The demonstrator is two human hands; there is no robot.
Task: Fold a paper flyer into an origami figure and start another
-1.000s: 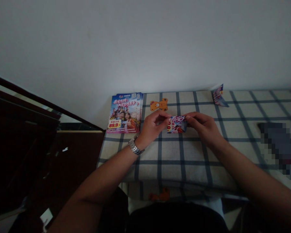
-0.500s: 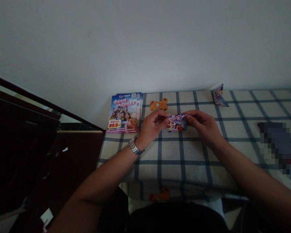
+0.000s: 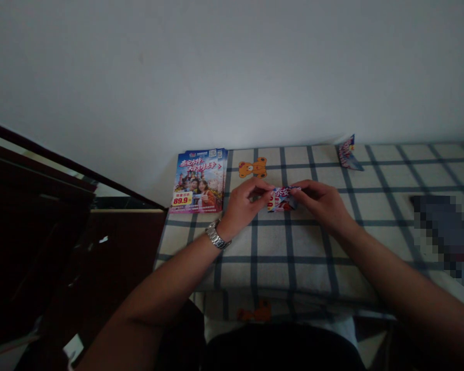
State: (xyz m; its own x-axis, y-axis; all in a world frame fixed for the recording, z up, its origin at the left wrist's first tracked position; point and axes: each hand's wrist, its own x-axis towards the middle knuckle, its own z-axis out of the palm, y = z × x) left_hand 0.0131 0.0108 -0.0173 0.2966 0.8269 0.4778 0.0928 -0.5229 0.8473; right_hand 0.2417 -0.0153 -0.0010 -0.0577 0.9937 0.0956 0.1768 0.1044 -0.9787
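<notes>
Head view: we look down on a cloth-covered table (image 3: 311, 242), with both our hands meeting near the centre of the frame.
Folded flyer: the small printed piece (image 3: 281, 201) sits just right of centre, between our two hands; we cannot tell whether its lower edge rests on the cloth.
Long axis: it seems to run left to right, from one hand towards the other, only slightly longer than deep.
Left hand: our left hand (image 3: 244, 205) has its fingers pinched on the upper left corner.
Right hand: our right hand (image 3: 322, 203) has its fingers clamped along the upper right edge; both hands touch, so neither is nearer.
Flyer stack: unfolded flyers (image 3: 198, 180) lie left of our left hand.
Standing piece: another folded paper (image 3: 348, 154) stands towards the upper right, well apart.
</notes>
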